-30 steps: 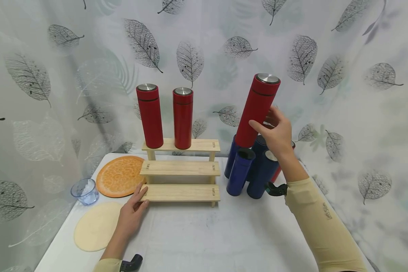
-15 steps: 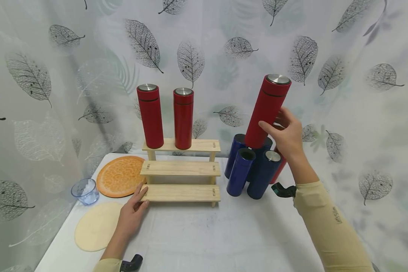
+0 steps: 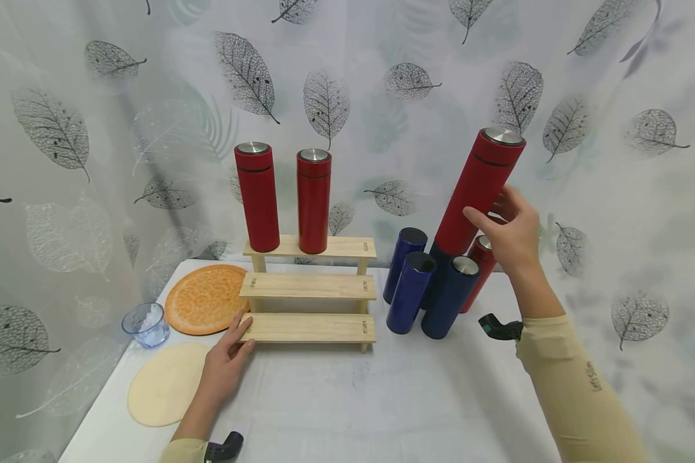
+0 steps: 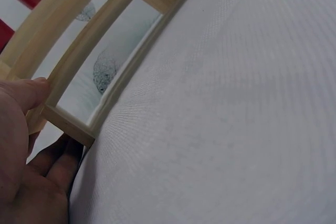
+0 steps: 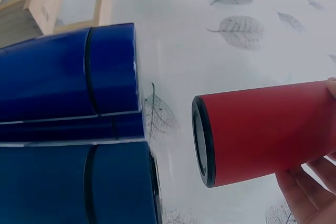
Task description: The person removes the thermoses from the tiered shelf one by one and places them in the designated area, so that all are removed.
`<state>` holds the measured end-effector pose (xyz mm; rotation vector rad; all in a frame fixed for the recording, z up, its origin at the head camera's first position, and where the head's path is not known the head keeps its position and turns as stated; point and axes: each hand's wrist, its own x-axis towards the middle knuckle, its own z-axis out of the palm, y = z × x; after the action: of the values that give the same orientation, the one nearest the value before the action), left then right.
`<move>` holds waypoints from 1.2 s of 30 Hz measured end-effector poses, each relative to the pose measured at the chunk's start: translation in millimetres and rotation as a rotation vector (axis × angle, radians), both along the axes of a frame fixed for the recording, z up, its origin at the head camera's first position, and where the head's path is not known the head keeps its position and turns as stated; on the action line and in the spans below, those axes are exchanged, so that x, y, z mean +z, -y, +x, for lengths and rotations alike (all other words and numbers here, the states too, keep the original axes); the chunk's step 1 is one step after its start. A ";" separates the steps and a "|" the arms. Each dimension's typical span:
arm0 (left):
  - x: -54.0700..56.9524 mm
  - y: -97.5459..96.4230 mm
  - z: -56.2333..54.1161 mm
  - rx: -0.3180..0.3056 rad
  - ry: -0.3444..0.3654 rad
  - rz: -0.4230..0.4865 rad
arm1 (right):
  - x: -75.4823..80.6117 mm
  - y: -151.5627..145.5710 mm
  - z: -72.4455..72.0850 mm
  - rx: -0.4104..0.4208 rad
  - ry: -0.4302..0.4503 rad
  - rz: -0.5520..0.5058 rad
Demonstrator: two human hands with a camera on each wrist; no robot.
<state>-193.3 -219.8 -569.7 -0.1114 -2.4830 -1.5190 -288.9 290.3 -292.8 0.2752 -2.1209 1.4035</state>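
My right hand [image 3: 512,228] grips a red thermos [image 3: 479,190] around its lower half. Its steel-topped lid leans to the right, and its black-rimmed base [image 5: 203,141] shows in the right wrist view, apart from the blue thermoses there. At the left end of a three-step wooden shelf [image 3: 307,328], my left hand [image 3: 227,360] holds the lowest step. In the left wrist view the thumb [image 4: 34,92] lies along the wood while other fingers reach beneath. On the top step stand two upright red thermoses, a left one [image 3: 257,199] and a right one [image 3: 313,202].
Several blue thermoses [image 3: 408,296] stand clustered right of the shelf, with another red thermos [image 3: 479,273] behind them. To the left lie an orange patterned round mat [image 3: 203,299], a cream disc [image 3: 168,386] and a blue glass cup [image 3: 146,325]. A leaf-print curtain [image 3: 347,58] hangs behind.
My right hand has carried the red thermos to the right above the blue ones, tilting it a little more. The rear red thermos now shows its lid. My left hand stays put.
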 end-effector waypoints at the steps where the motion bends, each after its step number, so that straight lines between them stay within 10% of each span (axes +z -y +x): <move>1: 0.4 0.0 0.0 0.000 -0.005 0.000 | 0.0 -1.4 -0.3 -0.006 -0.005 0.002; 36: 1.0 -2.1 -0.2 0.005 0.016 -0.011 | -5.6 -55.9 22.7 -0.222 0.037 -0.032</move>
<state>-193.5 -217.7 -568.6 -0.0950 -2.5020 -1.5105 -266.2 346.2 -298.4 0.0008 -2.0845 1.3193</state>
